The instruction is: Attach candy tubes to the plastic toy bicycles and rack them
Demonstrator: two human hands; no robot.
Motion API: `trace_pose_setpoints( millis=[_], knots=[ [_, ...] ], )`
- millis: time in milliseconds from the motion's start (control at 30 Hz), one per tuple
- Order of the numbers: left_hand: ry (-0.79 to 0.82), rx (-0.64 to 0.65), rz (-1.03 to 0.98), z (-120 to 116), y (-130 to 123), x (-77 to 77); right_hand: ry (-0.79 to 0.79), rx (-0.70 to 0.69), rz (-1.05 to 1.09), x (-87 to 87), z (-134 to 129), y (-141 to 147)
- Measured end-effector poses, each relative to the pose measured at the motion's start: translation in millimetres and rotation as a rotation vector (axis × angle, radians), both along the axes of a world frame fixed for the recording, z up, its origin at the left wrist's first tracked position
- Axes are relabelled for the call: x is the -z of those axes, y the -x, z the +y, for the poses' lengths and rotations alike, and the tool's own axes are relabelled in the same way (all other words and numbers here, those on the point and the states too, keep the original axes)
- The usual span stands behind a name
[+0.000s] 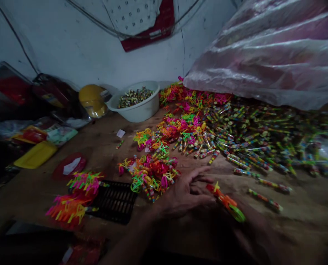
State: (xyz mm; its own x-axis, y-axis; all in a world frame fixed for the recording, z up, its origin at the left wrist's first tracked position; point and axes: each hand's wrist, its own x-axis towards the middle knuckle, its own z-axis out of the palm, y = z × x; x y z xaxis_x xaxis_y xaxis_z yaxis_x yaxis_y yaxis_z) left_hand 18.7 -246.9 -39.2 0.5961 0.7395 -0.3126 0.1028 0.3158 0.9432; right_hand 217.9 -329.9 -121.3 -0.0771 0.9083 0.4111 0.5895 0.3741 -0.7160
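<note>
Across the desk (103,143), my left hand (182,193) reaches beside the heap of bright plastic pieces (158,169), fingers loosely parted. The orange-and-green piece (227,203) lies against my blurred right hand (249,222); whether that hand grips it, I cannot tell.

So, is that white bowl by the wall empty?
No, the white bowl has lots of small, colourful pieces piled inside it.
</note>
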Motion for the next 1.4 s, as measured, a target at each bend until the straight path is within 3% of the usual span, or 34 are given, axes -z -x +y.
trace_pose_setpoints(
  millis=[100,233,300,367,433,633,833,933,1000,1067,1133,1200,1300,1400],
  knots=[
    [-0.125,-0.059,0.142,20.2,19.2,-15.7,-0.091,0.069,-0.078,14.7,5.4,-5.1],
    [-0.652,-0.296,0.647,67.9,32.8,-30.9,-0.07,0.126,-0.162,14.5,9.9,0.1],
    [-0.832,-0.293,0.951,92.7,28.8,-29.9,-0.071,0.16,-0.174,9.8,11.6,6.7],
    [-0.878,-0.237,1.139,112.2,19.7,-22.7,-0.098,0.198,-0.151,6.5,13.7,11.8],
    [-0.862,-0.203,1.201,124.5,10.0,-12.6,-0.12,0.189,-0.142,5.5,16.4,13.2],
    [-0.804,-0.186,1.302,130.6,6.2,4.0,-0.03,0.184,-0.194,-1.9,20.1,9.7],
    [-0.885,-0.178,1.21,119.0,16.6,-14.7,0.042,0.173,-0.068,-12.3,16.7,13.4],
    [-0.916,-0.216,0.955,101.0,14.1,-28.5,0.008,0.27,-0.003,-10.2,12.7,11.6],
    [-0.78,-0.222,0.602,82.6,8.6,-33.5,0.003,0.323,0.045,-15.8,11.0,11.3],
    [-0.527,-0.171,0.269,60.7,0.1,-33.6,0.017,0.37,0.128,-29.7,12.1,13.6],
    [-0.313,-0.057,0.129,38.2,-10.3,-29.9,0.051,0.401,0.262,-47.0,17.4,18.2],
    [-0.265,0.047,0.144,18.2,-20.8,-24.0,0.111,0.342,0.388,-59.5,24.8,22.6],
    [-0.361,0.095,0.265,-2.3,-32.3,-12.7,0.175,0.2,0.486,-62.3,28.8,23.9],
    [-0.226,0.053,0.232,-9.8,-38.6,-1.0,0.189,0.297,0.575,-56.6,19.1,18.6]
  ],
)
